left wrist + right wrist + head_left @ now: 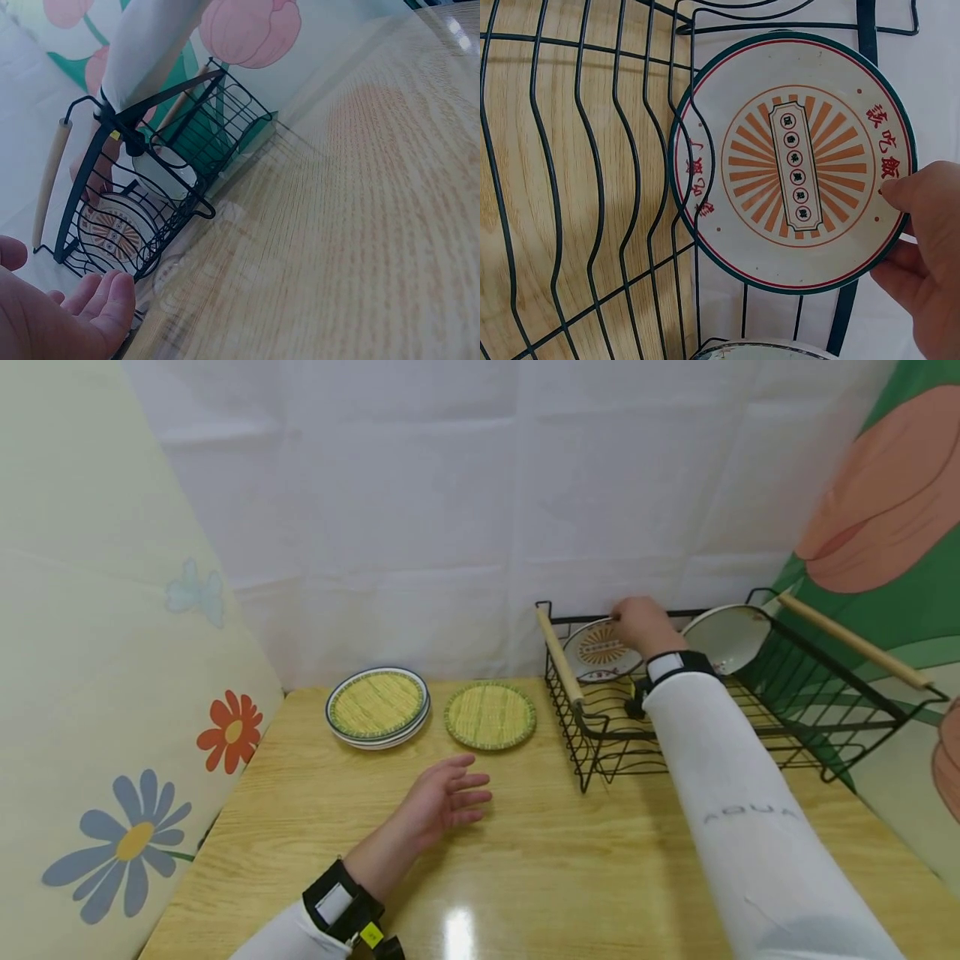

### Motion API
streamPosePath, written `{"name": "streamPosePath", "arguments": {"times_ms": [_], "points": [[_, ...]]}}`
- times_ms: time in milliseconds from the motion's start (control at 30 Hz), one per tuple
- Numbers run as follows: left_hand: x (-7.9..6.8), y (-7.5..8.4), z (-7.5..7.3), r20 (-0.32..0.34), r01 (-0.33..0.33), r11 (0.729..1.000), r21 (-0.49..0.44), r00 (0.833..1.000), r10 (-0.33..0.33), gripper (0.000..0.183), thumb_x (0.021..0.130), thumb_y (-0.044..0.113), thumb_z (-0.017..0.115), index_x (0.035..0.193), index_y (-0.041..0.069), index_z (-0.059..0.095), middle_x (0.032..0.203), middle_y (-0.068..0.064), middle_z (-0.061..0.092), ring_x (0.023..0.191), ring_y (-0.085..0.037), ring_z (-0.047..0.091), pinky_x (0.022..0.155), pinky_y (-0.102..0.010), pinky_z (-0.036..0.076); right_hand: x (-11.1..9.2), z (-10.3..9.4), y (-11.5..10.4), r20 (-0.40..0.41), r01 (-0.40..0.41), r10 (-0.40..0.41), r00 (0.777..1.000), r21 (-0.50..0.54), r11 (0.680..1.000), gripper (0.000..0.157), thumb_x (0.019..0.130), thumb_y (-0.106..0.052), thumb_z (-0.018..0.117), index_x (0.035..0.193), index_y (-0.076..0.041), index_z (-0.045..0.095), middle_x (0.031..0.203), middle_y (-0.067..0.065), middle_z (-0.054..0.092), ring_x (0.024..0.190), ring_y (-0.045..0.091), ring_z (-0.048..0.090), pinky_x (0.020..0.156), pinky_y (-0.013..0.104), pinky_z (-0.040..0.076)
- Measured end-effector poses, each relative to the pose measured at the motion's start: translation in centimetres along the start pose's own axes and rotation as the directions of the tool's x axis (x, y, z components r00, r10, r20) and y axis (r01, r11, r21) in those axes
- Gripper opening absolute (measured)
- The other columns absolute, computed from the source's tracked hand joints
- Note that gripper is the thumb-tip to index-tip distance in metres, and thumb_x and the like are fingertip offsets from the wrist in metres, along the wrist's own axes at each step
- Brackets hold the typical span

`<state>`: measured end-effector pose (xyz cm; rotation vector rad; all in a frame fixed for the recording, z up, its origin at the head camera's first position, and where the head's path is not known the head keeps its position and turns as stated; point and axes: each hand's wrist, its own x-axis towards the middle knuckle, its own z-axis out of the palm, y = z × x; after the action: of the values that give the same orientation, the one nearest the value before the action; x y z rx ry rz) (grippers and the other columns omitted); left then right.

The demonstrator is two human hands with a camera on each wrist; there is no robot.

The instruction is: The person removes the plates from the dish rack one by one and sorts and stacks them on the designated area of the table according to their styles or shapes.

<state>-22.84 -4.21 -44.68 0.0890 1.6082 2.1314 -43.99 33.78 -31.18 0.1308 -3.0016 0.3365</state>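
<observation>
A white plate (742, 217) with a dark green rim, an orange sunburst and red characters stands on edge in the black wire dish rack (622, 735). My right hand (930, 247) pinches its rim, thumb on the patterned face and fingers behind. In the head view this hand reaches over the rack's back side. My left hand (442, 797) hovers palm inward over the table, its fingers loosely spread and holding nothing. Just beyond it lies a round woven yellow mat (491, 716) with a green edge.
Left of that mat, another woven mat (377, 703) tops a small stack of blue-rimmed plates (390, 742). A white bowl (727, 639) leans in the rack's right part. Wooden handles (558, 656) stick up at both rack ends. A white cloth (397, 527) hangs behind the table.
</observation>
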Motion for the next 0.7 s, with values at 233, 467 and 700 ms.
{"name": "streamPosePath", "arguments": {"times_ms": [233,467,700], "points": [[0.2,0.0,0.1,0.006,0.004,1.000,0.004,1.000,-0.004,0.057,0.108,0.024,0.039,0.159,0.002,0.029,0.154,-0.031,0.046,0.123,-0.031,0.067,0.092,-0.038,0.059,-0.4,0.3,0.7,-0.011,-0.017,0.017,1.000,0.016,1.000,0.039,0.100,-0.005,0.054,0.135,0.008,0.060,0.142,0.032,0.056,0.133,0.050,0.050,0.113,0.062,0.041],[0.3,0.1,0.3,0.001,0.005,1.000,0.009,1.000,-0.005,0.057,0.107,0.024,0.040,0.159,0.002,0.030,0.154,-0.030,0.047,0.121,-0.029,0.068,0.093,-0.039,0.058,-1.0,-0.6,1.8,-0.019,-0.018,0.018,1.000,0.002,1.000,0.041,0.101,-0.003,0.045,0.139,0.008,0.058,0.145,0.032,0.054,0.135,0.051,0.048,0.111,0.063,0.041],[0.5,0.2,0.3,-0.001,-0.008,1.000,0.017,1.000,0.008,0.056,0.107,0.024,0.041,0.158,0.003,0.031,0.154,-0.030,0.047,0.119,-0.027,0.069,0.097,-0.042,0.057,-1.7,-4.1,1.8,-0.024,-0.054,0.054,0.998,0.006,0.999,0.043,0.102,-0.006,0.044,0.142,0.007,0.054,0.147,0.032,0.051,0.137,0.051,0.046,0.111,0.064,0.041]]}}
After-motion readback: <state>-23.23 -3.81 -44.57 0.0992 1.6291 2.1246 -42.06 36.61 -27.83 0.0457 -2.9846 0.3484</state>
